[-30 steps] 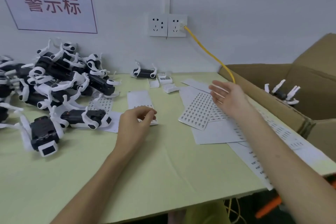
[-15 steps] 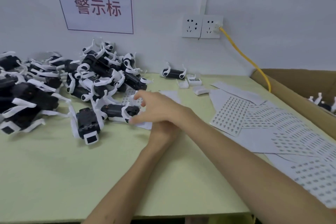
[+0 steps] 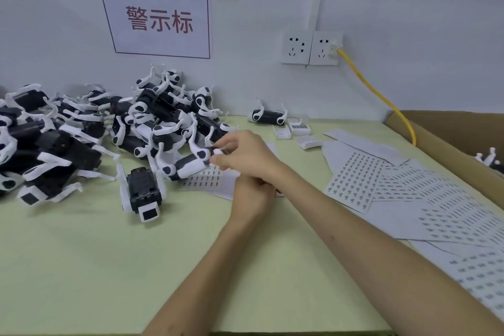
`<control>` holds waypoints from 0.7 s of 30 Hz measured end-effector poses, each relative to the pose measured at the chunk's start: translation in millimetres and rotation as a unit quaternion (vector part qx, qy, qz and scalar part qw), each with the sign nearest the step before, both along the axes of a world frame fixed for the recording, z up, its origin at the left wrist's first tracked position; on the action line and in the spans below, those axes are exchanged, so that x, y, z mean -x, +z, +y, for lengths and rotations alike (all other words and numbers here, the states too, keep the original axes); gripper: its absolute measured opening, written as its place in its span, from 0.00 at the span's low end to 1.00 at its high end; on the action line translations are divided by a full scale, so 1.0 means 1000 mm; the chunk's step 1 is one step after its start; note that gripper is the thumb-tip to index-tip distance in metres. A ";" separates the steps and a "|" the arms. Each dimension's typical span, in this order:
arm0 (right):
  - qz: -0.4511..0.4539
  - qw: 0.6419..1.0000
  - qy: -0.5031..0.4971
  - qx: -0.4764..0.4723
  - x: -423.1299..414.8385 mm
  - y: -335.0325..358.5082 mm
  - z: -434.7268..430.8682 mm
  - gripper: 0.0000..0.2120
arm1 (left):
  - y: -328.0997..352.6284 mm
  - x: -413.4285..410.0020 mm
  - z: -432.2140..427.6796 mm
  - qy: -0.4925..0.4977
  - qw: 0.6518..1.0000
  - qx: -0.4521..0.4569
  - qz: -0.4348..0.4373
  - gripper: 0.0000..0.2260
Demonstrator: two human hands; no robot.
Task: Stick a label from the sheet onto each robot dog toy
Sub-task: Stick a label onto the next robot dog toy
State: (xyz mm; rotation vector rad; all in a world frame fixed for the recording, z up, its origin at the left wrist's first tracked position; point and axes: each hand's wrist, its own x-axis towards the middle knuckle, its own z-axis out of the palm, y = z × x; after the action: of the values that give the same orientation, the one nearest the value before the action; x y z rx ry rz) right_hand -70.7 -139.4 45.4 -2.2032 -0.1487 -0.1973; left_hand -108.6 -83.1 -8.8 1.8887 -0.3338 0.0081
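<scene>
Fingertips of right hand point(image 3: 245, 154) pinching glossy black-and-white plastic robot dog toy point(image 3: 188, 165); left hand point(image 3: 252, 194) curled, grip hidden.

A heap of black-and-white robot dog toys point(image 3: 90, 133) fills the left of the frame, legs tangled. One toy point(image 3: 143, 194) lies apart at centre left, belly up, its head toward the lower edge. Another toy point(image 3: 191, 163) lies tilted at centre, partly over a small label sheet point(image 3: 207, 181). A single toy point(image 3: 268, 116) rests on its back near the wall, upper centre. More label sheets point(image 3: 354, 180) overlap across the right side, printed with rows of small dark labels.
</scene>
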 end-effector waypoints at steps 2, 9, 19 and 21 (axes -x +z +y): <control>-0.001 0.994 -0.015 -0.105 0.005 0.002 -0.010 0.11 | 0.001 0.000 -0.001 -0.011 0.999 0.039 -0.007 0.17; -0.053 0.914 -0.086 -0.394 0.029 0.015 -0.072 0.07 | 0.004 -0.003 0.001 0.000 0.983 0.167 0.081 0.10; -0.105 0.940 -0.087 -0.312 0.055 0.000 -0.116 0.06 | 0.015 -0.006 0.015 -0.186 0.930 0.239 0.209 0.23; -0.130 0.954 -0.099 -0.252 0.056 -0.001 -0.109 0.03 | 0.010 -0.003 0.011 -0.221 0.937 0.207 0.175 0.19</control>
State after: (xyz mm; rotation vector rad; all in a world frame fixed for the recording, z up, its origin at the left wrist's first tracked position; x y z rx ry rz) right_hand -126.6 -248.8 44.1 -1.6729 -0.0165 -0.5733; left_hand -105.8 -71.9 1.1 1.3328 -0.4640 -0.5186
